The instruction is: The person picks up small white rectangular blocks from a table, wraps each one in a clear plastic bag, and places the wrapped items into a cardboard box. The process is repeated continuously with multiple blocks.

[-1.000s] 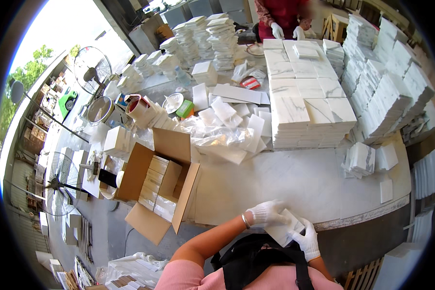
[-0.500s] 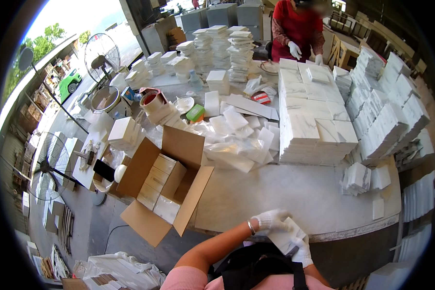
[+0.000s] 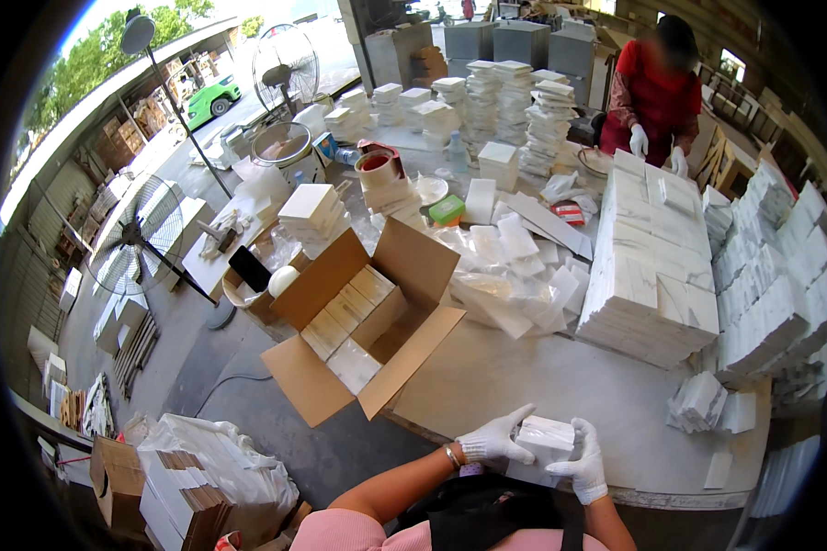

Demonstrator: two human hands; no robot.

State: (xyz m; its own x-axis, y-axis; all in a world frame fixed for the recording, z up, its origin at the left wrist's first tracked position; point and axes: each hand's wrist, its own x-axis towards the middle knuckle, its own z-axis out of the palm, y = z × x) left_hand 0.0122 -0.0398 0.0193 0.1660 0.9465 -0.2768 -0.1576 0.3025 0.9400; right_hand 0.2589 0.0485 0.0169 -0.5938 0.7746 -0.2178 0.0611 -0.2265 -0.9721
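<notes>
At the table's near edge, a small block of white marble tiles (image 3: 548, 437) stands between my gloved hands, its top glossy as if wrapped in clear film. My left hand (image 3: 496, 438) grips its left side, with the thumb near the front. My right hand (image 3: 583, 463) closes on its right side. Left of them an open cardboard box (image 3: 415, 250) rests partly on the table, its flaps spread. Inside, packed tile bundles (image 3: 342, 321) fill the left and near parts, while a gap shows at the right. The block's underside is hidden.
A large tile stack (image 3: 648, 266) stands at right, with more stacks (image 3: 772, 266) beyond. Clear plastic bags and foam sheets (image 3: 510, 275) lie mid-table. A phone (image 3: 249, 268) and tape rolls (image 3: 377, 165) are at left. A co-worker in red (image 3: 657, 96) stands across the table.
My view has swung left, so the scene sits further right. The tiles, tilted low against me before, are now held more upright between both hands, and my right hand has come up along their side.
</notes>
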